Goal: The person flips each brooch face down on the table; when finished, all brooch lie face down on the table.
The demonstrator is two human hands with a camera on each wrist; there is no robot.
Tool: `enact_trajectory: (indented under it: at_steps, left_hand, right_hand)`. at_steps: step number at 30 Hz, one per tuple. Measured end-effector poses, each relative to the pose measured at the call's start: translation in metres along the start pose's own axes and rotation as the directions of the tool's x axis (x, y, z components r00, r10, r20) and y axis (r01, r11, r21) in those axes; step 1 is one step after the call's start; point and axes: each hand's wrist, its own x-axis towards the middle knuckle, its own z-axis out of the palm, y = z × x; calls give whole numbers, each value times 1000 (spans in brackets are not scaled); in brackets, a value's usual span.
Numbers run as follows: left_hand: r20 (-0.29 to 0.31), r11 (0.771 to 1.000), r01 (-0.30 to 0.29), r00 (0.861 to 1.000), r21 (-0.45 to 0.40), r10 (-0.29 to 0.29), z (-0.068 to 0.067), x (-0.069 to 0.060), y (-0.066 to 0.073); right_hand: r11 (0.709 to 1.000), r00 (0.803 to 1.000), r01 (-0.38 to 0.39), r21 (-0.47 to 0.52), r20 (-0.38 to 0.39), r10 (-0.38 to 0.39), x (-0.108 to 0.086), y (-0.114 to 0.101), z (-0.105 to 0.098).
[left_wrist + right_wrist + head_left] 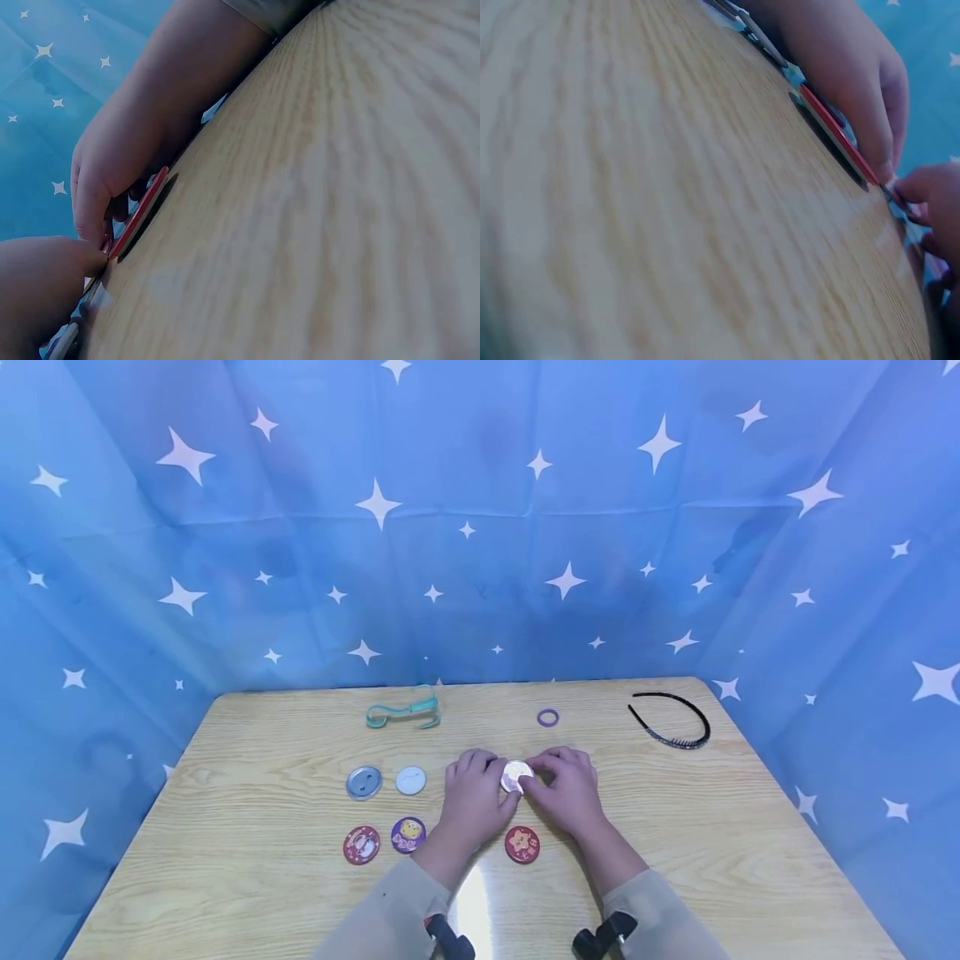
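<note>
Both hands meet at a round, pale, shiny badge (515, 773) near the middle of the table. My left hand (477, 795) holds its left edge with thumb and fingers, and my right hand (567, 791) pinches it from the right. A red badge with a star figure (522, 844) lies between the forearms. In the left wrist view, a red-edged badge (140, 213) shows beside my right hand (112, 169), with my left hand (45, 281) at lower left. The right wrist view has my left hand (847, 75) above and my right hand (941, 195) at the edge.
Left of the hands lie a silver disc (364, 782), a white disc (410, 780), a red badge (362, 844) and a purple badge (408, 834). Farther back are a teal strap-like item (405, 710), a purple ring (548, 710) and a black headband (699, 742).
</note>
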Motion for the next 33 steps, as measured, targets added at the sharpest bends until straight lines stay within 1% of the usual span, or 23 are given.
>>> enact_trajectory:
  at_steps: [2, 7, 9, 11, 14, 21, 28, 33]
  left_hand:
    - [-2, 999, 13, 1000, -31, -13, 0, -1, 0]
    - [-29, 992, 42, 999, -119, -46, 3, -2, -1]
    - [-25, 990, 57, 998, -131, -61, 3, -2, -1]
    - [-8, 989, 73, 997, -130, -74, 2, -2, 0]
    - [5, 987, 84, 996, -136, -84, 1, -1, 0]
    - [-16, 983, 77, 997, -167, -81, -1, -2, 1]
    - [-41, 966, 88, 994, -241, -101, -1, -1, 0]
    - [-59, 961, 93, 992, -260, -112, 0, 0, 1]
  right_hand:
    - [1000, 1000, -1, 2, 3, 1, 0, 0, 0]
    - [1000, 1000, -2, -1, 2, 2, -1, -1, -1]
    - [1000, 1000, -2, 1, 2, 2, -1, -1, -1]
    - [1000, 1000, -4, 7, 3, 4, -1, -1, -1]
    - [1000, 1000, -10, 11, 1, 10, 0, -1, -1]
    - [998, 1000, -23, 52, -18, 24, 0, -1, -2]
    - [996, 999, -25, 87, -34, 28, 1, 0, -1]
    - [994, 999, -21, 107, -45, 26, 1, -2, -1]
